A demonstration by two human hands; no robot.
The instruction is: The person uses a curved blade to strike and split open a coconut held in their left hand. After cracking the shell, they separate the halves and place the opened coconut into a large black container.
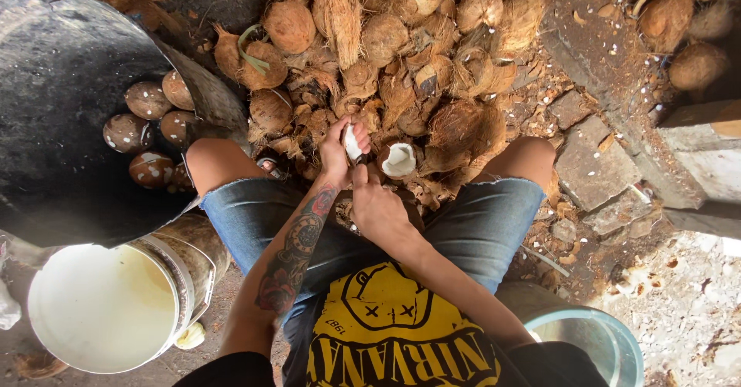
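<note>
Your left hand is closed around a small white piece of coconut. You hold it just above your knees, in the middle of the view. The piece stands almost upright, with its long side running up and down and its top leaning a little away from you. Your right hand sits just below it, closer to your body. Its fingers are curled in tight, and the thumb reaches up to touch the bottom of the white piece. I cannot tell if the right hand holds a tool.

Just beside your hands, to the right, lies a broken coconut shell with white inside, its open side facing up.

Past your hands is a big pile of brown hairy husks on the dirt ground. There are flat stones on the right.

On your left is a large dark tub with peeled, spotted brown coconuts in it. Near your left knee stands a white bucket full of pale liquid. By your right side is a bluish bucket. You sit low in blue jean shorts with your knees wide apart.
</note>
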